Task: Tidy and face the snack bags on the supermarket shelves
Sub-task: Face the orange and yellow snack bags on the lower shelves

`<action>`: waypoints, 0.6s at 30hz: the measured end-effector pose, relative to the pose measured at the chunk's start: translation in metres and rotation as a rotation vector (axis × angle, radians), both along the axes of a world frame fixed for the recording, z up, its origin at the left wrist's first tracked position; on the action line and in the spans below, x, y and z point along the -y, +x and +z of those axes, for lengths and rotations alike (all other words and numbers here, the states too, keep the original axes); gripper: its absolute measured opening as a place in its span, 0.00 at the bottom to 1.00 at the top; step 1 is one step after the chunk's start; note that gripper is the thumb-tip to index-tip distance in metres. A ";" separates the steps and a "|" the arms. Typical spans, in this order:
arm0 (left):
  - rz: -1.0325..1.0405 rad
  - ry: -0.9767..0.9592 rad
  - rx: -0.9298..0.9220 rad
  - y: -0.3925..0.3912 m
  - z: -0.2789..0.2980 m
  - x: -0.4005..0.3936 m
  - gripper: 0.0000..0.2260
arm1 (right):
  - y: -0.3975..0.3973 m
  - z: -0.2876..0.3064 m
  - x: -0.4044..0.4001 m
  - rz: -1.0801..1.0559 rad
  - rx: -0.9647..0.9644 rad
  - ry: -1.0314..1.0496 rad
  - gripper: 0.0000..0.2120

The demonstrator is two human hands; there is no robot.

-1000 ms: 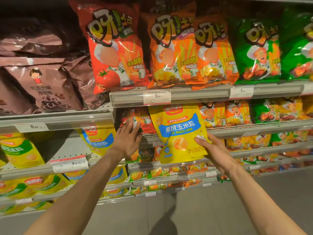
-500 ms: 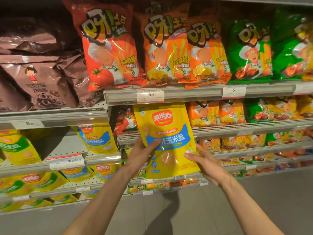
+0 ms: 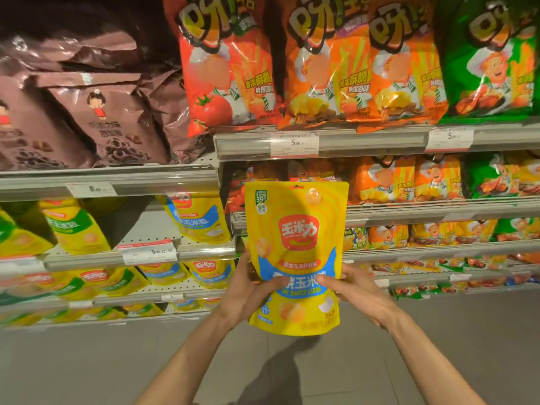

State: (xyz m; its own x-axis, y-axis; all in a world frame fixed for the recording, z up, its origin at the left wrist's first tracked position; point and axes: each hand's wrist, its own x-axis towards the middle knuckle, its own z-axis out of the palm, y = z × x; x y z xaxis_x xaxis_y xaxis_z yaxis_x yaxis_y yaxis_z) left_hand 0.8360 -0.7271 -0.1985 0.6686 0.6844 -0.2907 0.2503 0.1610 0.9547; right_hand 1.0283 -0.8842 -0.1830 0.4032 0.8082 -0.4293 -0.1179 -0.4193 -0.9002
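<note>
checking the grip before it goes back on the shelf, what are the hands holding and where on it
Both hands hold one yellow corn snack bag upright. The left hand grips its lower left edge, the right hand its lower right edge, thumbs across the front.

Glossy plastic film on the yellow corn bag [image 3: 296,244], smooth and only faintly creased above the thumbs of the left hand [image 3: 248,290] and right hand [image 3: 355,290]. Well above the fingers, the orange snack bags [image 3: 362,68] gleam with hard highlights, and the brown bags [image 3: 96,121] up to the left are shiny and crumpled. The shelf rail [image 3: 365,141] above looks like matt grey metal with paper price tags [image 3: 293,143]. Below the hands, a dull grey floor [image 3: 87,361].
</note>
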 end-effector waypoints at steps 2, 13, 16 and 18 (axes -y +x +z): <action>0.015 -0.019 -0.008 -0.018 -0.004 -0.006 0.26 | -0.018 0.000 -0.006 0.007 0.023 -0.021 0.10; -0.049 -0.002 0.023 -0.156 -0.019 -0.092 0.29 | -0.155 -0.013 -0.084 -0.010 0.024 0.002 0.16; -0.008 -0.017 0.017 -0.204 -0.025 -0.121 0.28 | -0.201 -0.022 -0.118 -0.012 0.032 -0.021 0.15; 0.021 -0.017 0.008 -0.232 -0.030 -0.137 0.27 | -0.228 -0.027 -0.139 0.003 0.036 -0.033 0.17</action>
State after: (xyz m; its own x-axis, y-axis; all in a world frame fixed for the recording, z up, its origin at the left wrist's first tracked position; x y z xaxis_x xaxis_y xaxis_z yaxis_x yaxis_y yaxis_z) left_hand 0.6037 -0.5897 -0.2282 0.6561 0.6937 -0.2971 0.2392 0.1821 0.9537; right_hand 0.8003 -0.7447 -0.2105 0.4163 0.7951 -0.4411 -0.0841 -0.4493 -0.8894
